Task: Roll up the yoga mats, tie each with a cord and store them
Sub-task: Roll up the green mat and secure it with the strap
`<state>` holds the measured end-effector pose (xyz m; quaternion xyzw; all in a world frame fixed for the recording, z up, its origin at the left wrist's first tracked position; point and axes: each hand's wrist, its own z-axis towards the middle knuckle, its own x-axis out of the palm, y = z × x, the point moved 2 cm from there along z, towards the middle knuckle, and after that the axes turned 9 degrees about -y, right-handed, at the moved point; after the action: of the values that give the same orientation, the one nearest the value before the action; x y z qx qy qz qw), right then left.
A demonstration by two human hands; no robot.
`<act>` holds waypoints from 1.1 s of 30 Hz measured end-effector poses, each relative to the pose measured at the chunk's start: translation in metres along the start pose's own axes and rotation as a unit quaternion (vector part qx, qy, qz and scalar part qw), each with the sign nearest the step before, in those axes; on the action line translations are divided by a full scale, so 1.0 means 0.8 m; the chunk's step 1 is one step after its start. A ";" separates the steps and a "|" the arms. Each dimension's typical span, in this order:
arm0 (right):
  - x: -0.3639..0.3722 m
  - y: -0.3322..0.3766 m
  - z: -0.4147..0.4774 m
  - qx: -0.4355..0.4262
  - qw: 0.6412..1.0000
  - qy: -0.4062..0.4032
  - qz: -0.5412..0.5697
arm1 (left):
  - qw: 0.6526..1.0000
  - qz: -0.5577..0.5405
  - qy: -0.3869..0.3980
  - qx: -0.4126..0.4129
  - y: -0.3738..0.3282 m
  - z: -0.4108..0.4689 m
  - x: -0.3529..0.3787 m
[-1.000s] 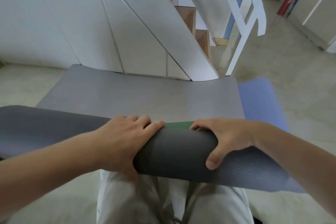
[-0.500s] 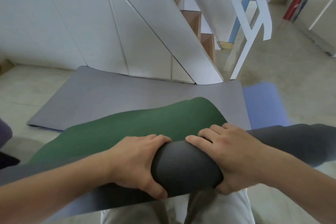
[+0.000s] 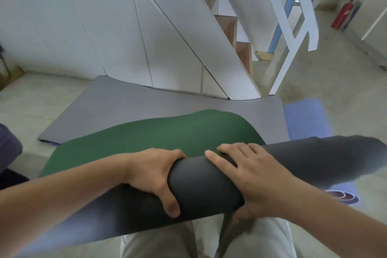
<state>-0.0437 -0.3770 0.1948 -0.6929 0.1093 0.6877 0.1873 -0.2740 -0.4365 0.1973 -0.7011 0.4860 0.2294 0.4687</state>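
**Over the lap: both hands on a part-rolled dark mat**

In front of the grey mat (image 3: 146, 102), which lies flat on the floor (image 3: 335, 73), a dark mat (image 3: 205, 186) is held across the person's lap. It is partly rolled. The rolled part runs left to right above the pale trousers (image 3: 157, 243). Its unrolled length, the green face (image 3: 159, 134) up, spreads away from the roll and overlaps the near edge of the grey mat.

The left hand (image 3: 152, 176) grips the roll left of its middle, fingers (image 3: 176, 153) curled over the top and thumb hooked on the near side. The right hand (image 3: 251, 178) is clamped on the roll just beside it. Its palm is on top, its fingers (image 3: 211, 156) are spread and reach the far edge, and its thumb is tucked beneath and mostly hidden. The two hands are near each other but do not touch.

Right of the grey mat and touching its edge lies a blue mat (image 3: 303, 119), flat on the floor. Behind the grey mat, against its far edge, is a white staircase (image 3: 230, 33) with wood treads. Far right of the grey mat, a red fire extinguisher (image 3: 343, 14) stands by the wall.
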 end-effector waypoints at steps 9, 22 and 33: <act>-0.028 -0.040 0.039 0.015 0.989 0.113 0.095 | 0.997 0.067 -0.027 0.039 -0.020 -0.002 -0.020; -0.024 0.023 0.018 -0.045 0.994 0.093 0.031 | 0.991 -0.116 0.068 -0.009 -0.007 0.006 0.008; -0.024 -0.035 0.067 0.123 0.906 0.261 0.310 | 0.942 0.295 -0.140 0.084 -0.045 -0.035 0.015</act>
<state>-0.0821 -0.3320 0.2176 -0.7502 0.4470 0.4870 0.0128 -0.2404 -0.4637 0.2160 -0.4456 0.6179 0.4111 0.5006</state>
